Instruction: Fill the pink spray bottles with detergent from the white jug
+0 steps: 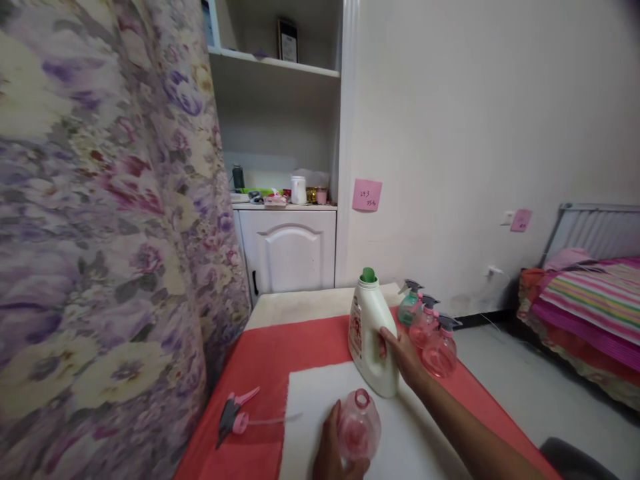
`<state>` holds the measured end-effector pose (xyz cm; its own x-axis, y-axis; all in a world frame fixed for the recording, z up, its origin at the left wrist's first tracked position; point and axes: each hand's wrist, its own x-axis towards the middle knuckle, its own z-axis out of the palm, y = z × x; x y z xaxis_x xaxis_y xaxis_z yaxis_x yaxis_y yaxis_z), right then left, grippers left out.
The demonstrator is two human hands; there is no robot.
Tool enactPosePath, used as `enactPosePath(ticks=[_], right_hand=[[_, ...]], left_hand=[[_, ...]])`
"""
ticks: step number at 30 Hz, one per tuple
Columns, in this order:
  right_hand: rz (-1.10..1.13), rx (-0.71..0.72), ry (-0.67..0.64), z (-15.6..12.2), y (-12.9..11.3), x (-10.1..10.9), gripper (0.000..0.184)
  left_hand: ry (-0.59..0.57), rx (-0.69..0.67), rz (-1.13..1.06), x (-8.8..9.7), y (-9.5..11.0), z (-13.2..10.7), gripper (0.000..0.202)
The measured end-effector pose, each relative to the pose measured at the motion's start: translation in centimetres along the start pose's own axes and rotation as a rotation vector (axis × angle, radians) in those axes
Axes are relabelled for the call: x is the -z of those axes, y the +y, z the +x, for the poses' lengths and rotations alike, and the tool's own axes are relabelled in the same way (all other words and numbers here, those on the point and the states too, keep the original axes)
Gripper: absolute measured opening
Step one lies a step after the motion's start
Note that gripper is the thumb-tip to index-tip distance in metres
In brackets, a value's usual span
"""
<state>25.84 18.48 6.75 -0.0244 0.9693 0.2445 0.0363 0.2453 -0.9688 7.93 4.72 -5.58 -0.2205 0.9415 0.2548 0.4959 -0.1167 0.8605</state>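
Note:
My right hand (401, 355) is wrapped round the handle of a white detergent jug (369, 333) with a green cap, which stands upright on the table. My left hand (334, 448) grips a clear pink spray bottle body (358, 423) with no top on it, held near the table's front edge over a white cloth (320, 393). A pink and grey spray nozzle with its tube (237, 413) lies loose on the red table cover (273, 353) to the left.
Three capped spray bottles (430, 327) stand in a row right of the jug. A flowered curtain (100, 233) hangs at the left. A white cabinet with shelves (287, 247) stands behind the table, and a bed (585, 300) at the right.

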Motion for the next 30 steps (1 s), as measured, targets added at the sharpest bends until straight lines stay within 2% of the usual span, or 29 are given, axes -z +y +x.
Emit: enactPosePath(ticks=[5,8,12,19,25,30], right_hand=[[0.006,0.006,-0.009,1.0,-1.0,0.2,0.061],[0.001,0.007,-0.024,0.8,-2.4,1.1,0.059],[-0.020,0.006,-0.068,-0.6,-4.8,3.4,0.057],[-0.104,-0.064,-0.141,-4.1,-8.8,8.0,0.054],[-0.225,-0.120,-0.176,-6.6,-10.2,11.1,0.050],[-0.320,-0.140,-0.255,-8.0,-11.3,12.6,0.049]], left_hand=[[0.018,-0.025,-0.024,-0.4,-0.2,0.0,0.080],[0.044,-0.040,-0.051,-0.6,-0.3,0.0,0.079],[0.079,-0.031,-0.080,-0.5,0.0,-0.1,0.077],[0.058,-0.061,-0.133,-0.3,0.4,-0.2,0.077],[0.074,-0.047,-0.161,-0.5,0.1,-0.4,0.084],[0.079,-0.066,-0.173,0.1,1.3,-0.7,0.083]])
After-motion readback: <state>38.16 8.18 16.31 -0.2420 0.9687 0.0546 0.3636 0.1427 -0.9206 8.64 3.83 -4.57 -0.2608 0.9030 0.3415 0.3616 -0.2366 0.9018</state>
